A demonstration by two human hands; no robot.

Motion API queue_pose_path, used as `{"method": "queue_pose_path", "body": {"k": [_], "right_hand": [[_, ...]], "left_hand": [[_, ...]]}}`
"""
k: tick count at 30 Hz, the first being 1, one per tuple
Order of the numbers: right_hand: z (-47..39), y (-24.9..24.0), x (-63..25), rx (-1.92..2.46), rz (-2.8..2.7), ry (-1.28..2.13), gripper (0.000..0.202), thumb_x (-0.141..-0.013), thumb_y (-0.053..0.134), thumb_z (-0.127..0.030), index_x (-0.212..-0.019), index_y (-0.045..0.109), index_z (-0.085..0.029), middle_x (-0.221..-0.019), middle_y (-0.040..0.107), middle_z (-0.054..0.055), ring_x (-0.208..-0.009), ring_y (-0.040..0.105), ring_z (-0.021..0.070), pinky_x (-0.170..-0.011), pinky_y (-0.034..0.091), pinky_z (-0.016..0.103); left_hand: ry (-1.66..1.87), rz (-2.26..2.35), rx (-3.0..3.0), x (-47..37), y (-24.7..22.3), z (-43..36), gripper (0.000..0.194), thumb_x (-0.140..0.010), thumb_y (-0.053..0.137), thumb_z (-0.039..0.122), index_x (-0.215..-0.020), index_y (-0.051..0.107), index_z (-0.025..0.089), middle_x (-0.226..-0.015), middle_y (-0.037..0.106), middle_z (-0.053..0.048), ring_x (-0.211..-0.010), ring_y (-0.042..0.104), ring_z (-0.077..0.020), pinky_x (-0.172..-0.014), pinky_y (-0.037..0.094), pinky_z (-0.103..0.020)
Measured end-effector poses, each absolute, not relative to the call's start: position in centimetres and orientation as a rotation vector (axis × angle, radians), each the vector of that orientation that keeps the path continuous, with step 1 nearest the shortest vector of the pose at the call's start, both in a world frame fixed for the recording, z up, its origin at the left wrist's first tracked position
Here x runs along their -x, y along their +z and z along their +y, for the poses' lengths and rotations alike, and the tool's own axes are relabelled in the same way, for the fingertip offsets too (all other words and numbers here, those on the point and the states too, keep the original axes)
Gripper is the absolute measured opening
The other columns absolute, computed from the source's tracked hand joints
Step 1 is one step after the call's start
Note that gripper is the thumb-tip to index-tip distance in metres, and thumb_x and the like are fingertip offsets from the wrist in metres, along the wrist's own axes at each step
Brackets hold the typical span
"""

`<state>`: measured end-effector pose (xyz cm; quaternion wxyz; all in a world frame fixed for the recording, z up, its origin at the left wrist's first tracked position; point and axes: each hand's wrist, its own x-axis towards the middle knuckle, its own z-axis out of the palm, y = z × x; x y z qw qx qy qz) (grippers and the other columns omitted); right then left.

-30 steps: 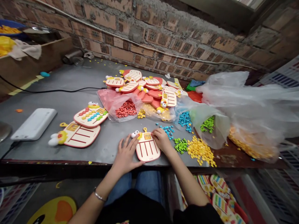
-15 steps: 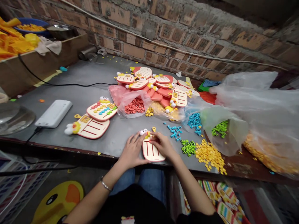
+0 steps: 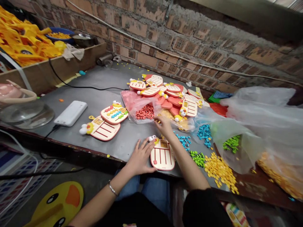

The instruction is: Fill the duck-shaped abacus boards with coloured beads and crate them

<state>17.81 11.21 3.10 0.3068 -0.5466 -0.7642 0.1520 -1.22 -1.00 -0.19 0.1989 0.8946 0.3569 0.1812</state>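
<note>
In the head view, the left hand (image 3: pixel 140 157) grasps a slotted toy board (image 3: pixel 163 157) by its near-left side, thumb at the bottom and fingers by the goggle-eyed head, at the front edge of the grey tabletop (image 3: pixel 132 134). That spread grip probably keeps the board from sliding. One red bead (image 3: pixel 155 162) sits at the bottom of its leftmost slot. The right hand (image 3: pixel 165 125) reaches to the mouth of the bag of red beads (image 3: pixel 144 112), fingers bent together; whether they pinch a bead I cannot tell.

Towards the right end, blue beads (image 3: pixel 183 141), green beads (image 3: pixel 197 158) and yellow beads (image 3: pixel 221 171) lie in loose heaps, seemingly spread for easy picking. The right forearm (black-sleeved above the elbow) crosses between them and the board. A beaded board (image 3: pixel 114 114) overlaps another on the left, beside a white power bank (image 3: pixel 71 113); piled boards (image 3: pixel 151 91) stand behind the bags, towards the back edge.
</note>
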Motion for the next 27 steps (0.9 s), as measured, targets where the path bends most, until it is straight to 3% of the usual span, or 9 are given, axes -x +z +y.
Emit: {"method": "queue_pose_path", "body": {"k": [5,9,15,18,23,27], "right_hand": [[15.4,2.2,-15.3,1.699,-2.366,0.098,0.025,-0.088,0.046,-0.010,-0.100,0.066,-0.016,-0.100,0.063,0.012,-0.093,0.057,0.0233,-0.080,0.045,0.033],[14.2,1.9,-17.2,1.593,-2.286,0.218,0.027,-0.088,0.046,-0.012,-0.106,0.065,-0.017,-0.104,0.061,0.010,-0.095,0.056,0.0214,-0.082,0.047,0.032],[7.4,2.1,-21.7,1.375,-1.849,0.505,0.017,-0.088,0.055,-0.027,-0.095,0.070,-0.020,-0.093,0.057,0.007,-0.088,0.059,0.0194,-0.071,0.054,0.031],[2.8,2.4,-23.4,1.377,-1.777,0.503,0.017,-0.090,0.057,-0.031,-0.094,0.070,-0.021,-0.094,0.060,0.007,-0.088,0.060,0.0192,-0.073,0.053,0.032],[-1.3,1.6,-24.3,1.532,-1.949,0.312,0.015,-0.092,0.054,-0.024,-0.091,0.068,-0.021,-0.088,0.064,0.007,-0.085,0.058,0.0209,-0.077,0.048,0.035],[-1.4,0.3,-23.5,1.621,-2.081,0.096,0.020,-0.093,0.049,-0.019,-0.087,0.069,-0.019,-0.078,0.059,0.007,-0.079,0.053,0.0209,-0.070,0.045,0.032]], "left_hand": [[0.501,0.999,-2.512,1.4,-0.4,-1.0,0.106,-0.066,0.072,0.053,-0.150,0.017,0.018,-0.156,0.027,-0.010,-0.145,0.016,-0.0328,-0.116,0.007,-0.058],[0.507,0.988,-2.512,1.4,-0.5,-1.0,0.105,-0.068,0.071,0.054,-0.151,0.017,0.018,-0.156,0.026,-0.010,-0.144,0.016,-0.0328,-0.116,0.008,-0.057],[0.547,0.976,-2.516,1.4,-0.6,-0.9,0.102,-0.069,0.069,0.054,-0.151,0.017,0.020,-0.155,0.028,-0.011,-0.144,0.018,-0.0333,-0.115,0.009,-0.056],[0.544,0.964,-2.521,1.4,-0.7,-0.8,0.102,-0.071,0.068,0.055,-0.151,0.016,0.019,-0.155,0.028,-0.010,-0.144,0.017,-0.0332,-0.115,0.008,-0.056],[0.547,0.960,-2.537,1.3,-0.8,-0.8,0.100,-0.072,0.066,0.053,-0.151,0.014,0.020,-0.155,0.028,-0.009,-0.144,0.017,-0.0332,-0.115,0.007,-0.057],[0.543,0.978,-2.545,1.3,-1.0,-0.8,0.100,-0.074,0.064,0.054,-0.152,0.011,0.021,-0.155,0.028,-0.010,-0.144,0.017,-0.0326,-0.114,0.008,-0.057]]}}
